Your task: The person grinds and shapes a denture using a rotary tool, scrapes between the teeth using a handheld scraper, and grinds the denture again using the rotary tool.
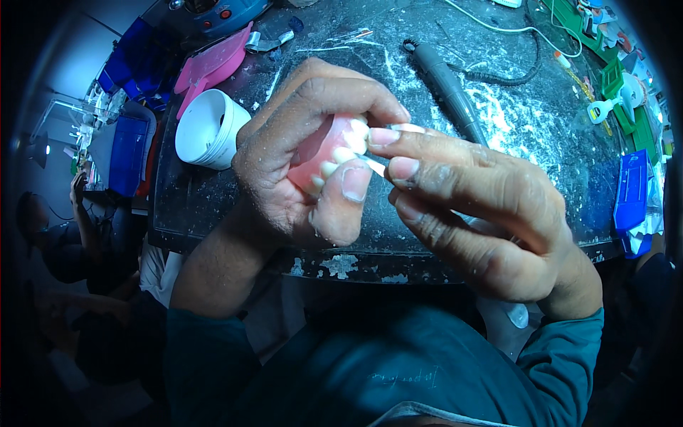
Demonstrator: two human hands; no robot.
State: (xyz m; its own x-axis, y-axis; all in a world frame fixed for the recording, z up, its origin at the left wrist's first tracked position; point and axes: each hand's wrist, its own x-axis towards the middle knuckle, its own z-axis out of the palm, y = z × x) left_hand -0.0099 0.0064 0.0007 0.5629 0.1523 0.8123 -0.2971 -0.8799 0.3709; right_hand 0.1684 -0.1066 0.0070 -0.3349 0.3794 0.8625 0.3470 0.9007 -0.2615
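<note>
A pink denture with a row of white teeth is held in my left hand, with the fingers curled over its top and the thumb along its lower side. My right hand pinches a thin pale stick or tool, whose end lies at the teeth beside my left thumb; the exact tip is hard to make out. The right index fingertip is close to or touching the front teeth. Behind my hands, a black cylindrical handpiece with a coiled cord lies on the dusty dark bench.
A white tub and pink dustpan-like tray sit left; a blue machine is at the back. Blue bins, green trays and a white cable line the sides. Another person is at the far left.
</note>
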